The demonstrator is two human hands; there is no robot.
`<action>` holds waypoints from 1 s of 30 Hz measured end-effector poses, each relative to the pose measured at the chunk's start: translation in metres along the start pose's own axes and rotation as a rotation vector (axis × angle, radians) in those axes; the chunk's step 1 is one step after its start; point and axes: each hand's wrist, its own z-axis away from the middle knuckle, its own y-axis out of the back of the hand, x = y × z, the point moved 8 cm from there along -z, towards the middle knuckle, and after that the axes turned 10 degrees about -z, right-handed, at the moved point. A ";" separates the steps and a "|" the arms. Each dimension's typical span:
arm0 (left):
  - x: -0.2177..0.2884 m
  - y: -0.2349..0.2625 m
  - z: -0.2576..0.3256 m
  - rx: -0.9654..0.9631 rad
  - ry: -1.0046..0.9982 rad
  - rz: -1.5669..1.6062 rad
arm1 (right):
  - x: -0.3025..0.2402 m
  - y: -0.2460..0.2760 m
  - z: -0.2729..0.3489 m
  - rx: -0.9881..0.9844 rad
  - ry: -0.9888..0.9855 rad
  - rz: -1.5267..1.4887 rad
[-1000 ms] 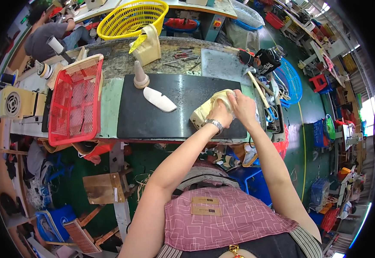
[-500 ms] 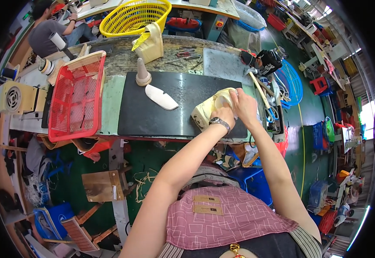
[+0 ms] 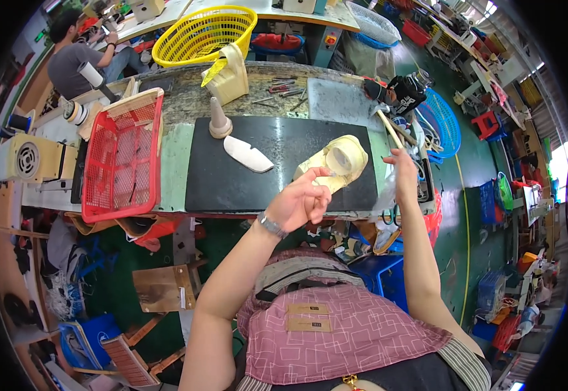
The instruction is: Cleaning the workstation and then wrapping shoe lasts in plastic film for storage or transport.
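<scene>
A pale yellow, bulky form [image 3: 312,163] lies on the black board, with a round translucent ring-like piece [image 3: 341,160] on it. My left hand [image 3: 300,202] is just in front of it, palm turned up, index finger stretched and the others loosely bent. Nothing shows in it. To the right of the form, apart from it, my right hand [image 3: 404,176] hovers by the bench's right edge with its fingers apart and no object visible in them. Left of the form rest a flat white cut piece [image 3: 248,154] and a grey-beige cone [image 3: 219,119].
The black board [image 3: 232,192] covers the bench's front. A red basket [image 3: 89,189] stands left; a cream block-like form [image 3: 228,81] and several small tools [image 3: 284,86] lie behind. A hammer handle [image 3: 391,130] sits right. A seated person [image 3: 78,62] is at far left.
Both hands have let go of the pale yellow form. My left hand drew back left and turned palm up; my right hand moved right. The form now lies on the board.
</scene>
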 end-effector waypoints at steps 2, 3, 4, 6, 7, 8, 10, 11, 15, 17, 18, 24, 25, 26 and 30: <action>0.009 -0.033 0.005 -0.120 -0.153 -0.038 | 0.020 -0.003 0.022 -0.053 -0.364 -0.744; 0.001 -0.038 -0.001 -0.110 -0.171 -0.181 | 0.015 -0.019 0.032 -0.105 -0.437 -0.942; -0.002 -0.040 -0.008 0.020 -0.310 -0.657 | 0.013 -0.031 0.043 -0.112 -0.501 -1.069; -0.011 -0.051 -0.017 0.254 -0.515 -1.269 | 0.002 -0.052 0.062 -0.059 -0.576 -1.290; -0.017 -0.053 -0.021 0.333 -0.571 -1.482 | -0.002 -0.054 0.070 0.005 -0.588 -1.380; -0.021 -0.057 -0.023 0.336 -0.608 -1.468 | -0.010 -0.057 0.076 -0.063 -0.566 -1.481; -0.028 -0.060 -0.025 0.329 -0.643 -1.454 | -0.017 -0.058 0.080 -0.029 -0.535 -1.496; -0.029 -0.065 -0.024 0.346 -0.699 -1.483 | -0.022 -0.054 0.082 0.000 -0.510 -1.504; -0.033 -0.070 -0.029 0.304 -0.681 -1.558 | -0.028 -0.043 0.078 0.047 -0.463 -1.474; -0.030 -0.070 -0.028 0.286 -0.738 -1.642 | -0.035 -0.038 0.073 0.025 -0.428 -1.481; -0.029 -0.073 -0.026 0.273 -0.798 -1.725 | -0.044 -0.038 0.069 -0.095 -0.378 -1.534; 0.003 -0.086 -0.010 0.275 -1.034 -1.775 | -0.021 -0.019 0.064 -0.249 -0.290 -1.490; 0.008 -0.096 -0.005 0.267 -1.145 -1.831 | 0.008 -0.017 0.063 -0.245 -0.284 -1.491; 0.011 -0.102 -0.002 0.243 -1.174 -1.880 | 0.027 -0.014 0.064 -0.331 -0.039 -0.915; 0.008 -0.099 -0.006 0.172 -1.102 -1.954 | 0.019 -0.094 0.134 -0.586 -0.850 -1.746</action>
